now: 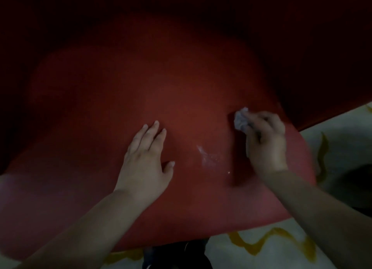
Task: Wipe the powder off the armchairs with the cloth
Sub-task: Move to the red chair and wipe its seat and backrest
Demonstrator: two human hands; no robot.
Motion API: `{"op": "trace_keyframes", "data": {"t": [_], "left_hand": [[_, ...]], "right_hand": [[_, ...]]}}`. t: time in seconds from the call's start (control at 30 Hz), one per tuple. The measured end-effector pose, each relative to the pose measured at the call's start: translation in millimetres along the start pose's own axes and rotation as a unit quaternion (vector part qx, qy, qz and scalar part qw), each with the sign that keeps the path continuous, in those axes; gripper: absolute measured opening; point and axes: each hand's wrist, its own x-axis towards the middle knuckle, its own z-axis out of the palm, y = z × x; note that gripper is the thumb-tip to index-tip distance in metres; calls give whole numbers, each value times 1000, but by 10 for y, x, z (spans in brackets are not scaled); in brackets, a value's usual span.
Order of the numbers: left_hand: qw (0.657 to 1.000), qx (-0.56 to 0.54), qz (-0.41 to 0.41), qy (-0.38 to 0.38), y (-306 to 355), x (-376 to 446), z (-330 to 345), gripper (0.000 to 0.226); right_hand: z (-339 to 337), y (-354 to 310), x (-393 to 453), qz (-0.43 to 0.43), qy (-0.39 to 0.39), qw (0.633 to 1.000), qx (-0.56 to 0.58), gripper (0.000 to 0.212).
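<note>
Dim light. Red armchair seat [120,99] fills the view. Left hand [146,160] lies flat on the seat near centre, fingers straight and spread, holding nothing. Right hand [266,140], at 3 o'clock from the left, has its fingers curled round a crumpled white cloth [240,118], pressed to the seat. White powder smear [207,157] sits between the hands. Pale floor with yellow pattern [267,246] at 5 o'clock.
</note>
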Motion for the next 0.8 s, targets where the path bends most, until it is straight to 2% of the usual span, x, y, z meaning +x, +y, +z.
{"op": "trace_keyframes", "data": {"t": [0.1,0.17,0.27,0.3,0.37,0.43,0.47,0.53,0.63,0.67,0.73,0.8], "left_hand": [[1000,1,-4,-3,0,2,13,76],[1000,8,-3,-3,-12,-1,30,77],[1000,13,5,-2,-37,-8,53,77],[1000,11,7,2,-42,-8,53,77],[1000,6,11,10,-61,-14,53,75],[1000,3,17,11,-81,-27,56,74],[1000,3,20,11,-90,-27,62,74],[1000,8,24,16,-107,-14,72,74],[999,14,32,13,-116,-15,68,76],[999,14,34,9,-121,-23,58,76],[999,15,44,0,-134,-57,39,76],[998,18,57,-2,-148,-92,27,75]], "right_hand": [[156,-148,-114,72,59,995,-24,37],[280,-380,-357,60,60,996,-24,40],[384,-661,-624,-5,-2,1000,17,38],[382,-691,-608,-17,-10,999,35,39],[390,-642,-403,-11,24,999,41,41],[427,-553,-95,35,71,997,23,39],[447,-548,7,55,70,996,14,38],[525,-645,-58,14,27,1000,-6,37],[540,-801,-680,-133,-80,988,13,32],[487,-801,-847,-151,-98,983,17,34],[380,-671,-937,-145,-92,985,3,34],[316,-515,-799,-95,-39,994,-31,32]]}}
